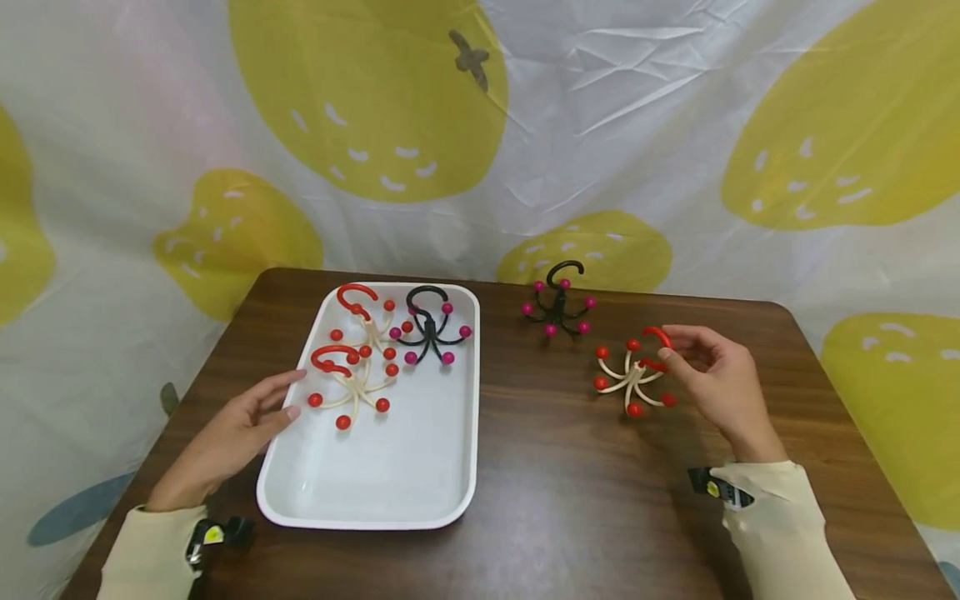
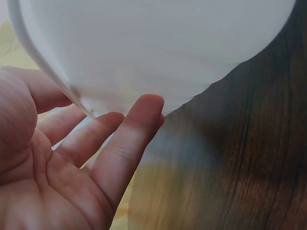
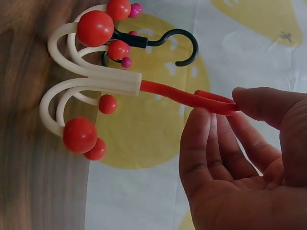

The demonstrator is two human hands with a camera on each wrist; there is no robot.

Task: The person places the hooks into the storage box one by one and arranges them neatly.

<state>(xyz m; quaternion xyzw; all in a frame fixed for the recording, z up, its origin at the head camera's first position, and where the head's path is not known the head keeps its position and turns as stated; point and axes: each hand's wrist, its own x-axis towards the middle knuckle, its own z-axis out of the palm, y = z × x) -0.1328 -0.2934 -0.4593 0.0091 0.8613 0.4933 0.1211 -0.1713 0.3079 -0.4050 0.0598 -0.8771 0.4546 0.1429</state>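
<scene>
One red-hooked hanger [image 1: 635,377] pinched by my right fingers [image 3: 195,158] toward the tabletop's [image 1: 570,500] right edge; left fingers [image 2: 125,149] spread, touching the white tray [image 1: 375,475] near the left edge.

Dark wood-grain worktop [image 1: 555,500] here, far corners rounded; behind, pale creased cloth [image 1: 592,167], big yellow fruit prints [image 1: 375,92], blue-grey leaf shape [image 1: 78,510] low left.

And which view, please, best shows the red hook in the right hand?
The right wrist view, where the red hook appears largest. The head view shows it smaller, partly hidden by the right hand; the left wrist view omits it.
</scene>
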